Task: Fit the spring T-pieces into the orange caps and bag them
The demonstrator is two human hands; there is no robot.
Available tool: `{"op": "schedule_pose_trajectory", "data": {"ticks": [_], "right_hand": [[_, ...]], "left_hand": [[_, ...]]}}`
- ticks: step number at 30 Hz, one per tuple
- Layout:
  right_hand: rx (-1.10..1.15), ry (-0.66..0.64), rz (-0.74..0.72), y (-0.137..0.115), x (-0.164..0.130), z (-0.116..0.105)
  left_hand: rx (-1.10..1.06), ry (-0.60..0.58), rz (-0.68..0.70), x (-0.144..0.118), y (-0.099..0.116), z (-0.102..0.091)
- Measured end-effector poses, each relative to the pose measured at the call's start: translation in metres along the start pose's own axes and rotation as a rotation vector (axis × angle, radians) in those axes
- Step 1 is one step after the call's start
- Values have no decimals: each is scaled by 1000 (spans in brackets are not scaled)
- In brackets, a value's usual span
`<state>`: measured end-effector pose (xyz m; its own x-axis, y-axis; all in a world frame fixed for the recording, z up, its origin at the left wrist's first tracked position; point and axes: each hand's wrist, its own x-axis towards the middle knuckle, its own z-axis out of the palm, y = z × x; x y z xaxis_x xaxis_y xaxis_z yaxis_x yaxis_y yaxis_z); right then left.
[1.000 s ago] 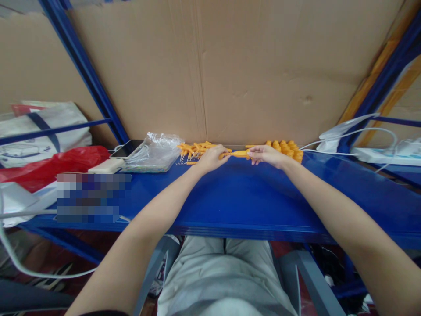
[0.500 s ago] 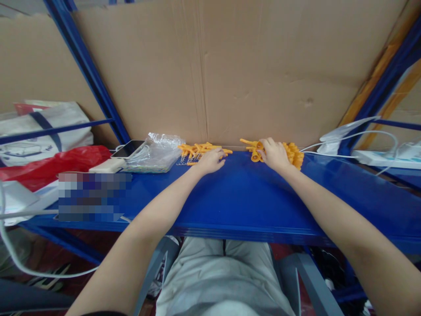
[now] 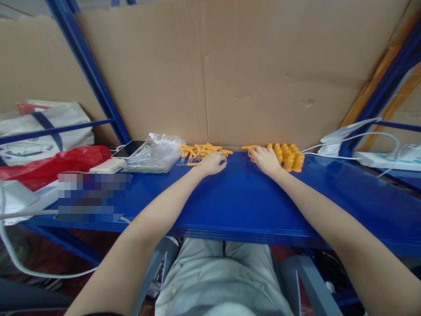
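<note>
— From the head view, where do the hands sit?

— Both lie at the far edge of the blue shelf, up against the cardboard. The left hand rests with fingers curled loosely at the near side of a heap of orange sticks, its fingertips touching the nearest ones. Whether it pinches one, I cannot tell.

— And the right?

— The right hand lies flat, fingers spread a little, on the left end of a row of orange caps. One loose stick lies just past its fingertips. It grips nothing that I can see; the fingers only touch the caps.

— What else is on the shelf?

— A clear bag just left of the sticks, a phone beside it, a red bag toward the left end, and white cables at the right end.
</note>
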<state>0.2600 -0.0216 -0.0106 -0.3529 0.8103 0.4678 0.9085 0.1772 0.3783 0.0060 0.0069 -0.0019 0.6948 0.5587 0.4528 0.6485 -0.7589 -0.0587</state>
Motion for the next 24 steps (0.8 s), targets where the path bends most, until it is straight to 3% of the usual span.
{"op": "schedule_pose_trajectory", "data": {"ticks": [7, 19, 24], "right_hand": [[8, -67, -84, -7, 0, 2], [75, -101, -14, -5, 1, 7], [147, -76, 87, -2, 0, 7]], "left_hand": [[0, -42, -19, 0, 3, -4], [12, -64, -18, 0, 3, -2], [-18, -50, -18, 0, 1, 0]]}}
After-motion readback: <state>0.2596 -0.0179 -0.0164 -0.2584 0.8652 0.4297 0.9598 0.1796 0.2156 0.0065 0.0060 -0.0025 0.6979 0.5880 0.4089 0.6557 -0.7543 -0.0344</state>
